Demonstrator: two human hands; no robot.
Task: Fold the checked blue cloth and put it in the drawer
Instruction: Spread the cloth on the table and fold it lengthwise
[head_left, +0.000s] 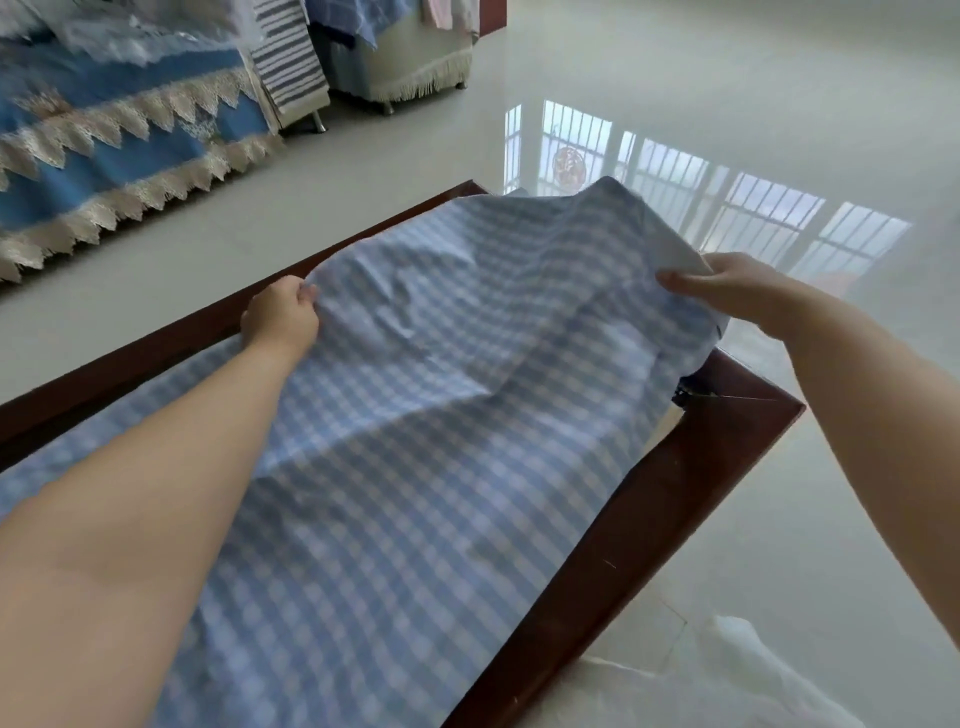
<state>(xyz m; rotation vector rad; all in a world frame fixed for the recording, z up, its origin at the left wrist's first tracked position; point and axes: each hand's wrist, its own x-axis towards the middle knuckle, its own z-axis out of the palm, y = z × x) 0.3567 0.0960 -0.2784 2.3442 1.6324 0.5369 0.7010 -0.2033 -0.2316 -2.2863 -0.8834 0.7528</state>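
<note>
Checked blue cloth (415, 426) lies spread along the tabletop (649, 499), its long axis running from near my body out toward the far end, and it covers nearly all of the top between the dark wooden rails. Both of my hands are at that far end. My left hand (280, 319) has its fingers (306, 292) curled round the far left edge of the cloth, close to the left rail, with the fabric bunched a little under the knuckles. My right hand (727, 288) pinches the far right corner, thumb on top and fingers underneath, and holds it lifted off the tabletop so that the pale underside shows as a small white flap. Between the two hands the far edge rises in a soft hump, and the rest of the cloth lies flat behind them, toward me.

So the free length of the cloth lies from my fingers back toward my chest, and I judge the next move to be a pull of this far edge along that long axis, to lay it over the near part. Neither hand is plainly nearer; each has its own corner.

It looks thin and light, a woven cotton with a small blue and white check, softly creased, likely to sag in the middle if the corners drift apart. I see no drawer from here. Pale glossy floor tiles (779, 130) mirror a barred window.
</note>
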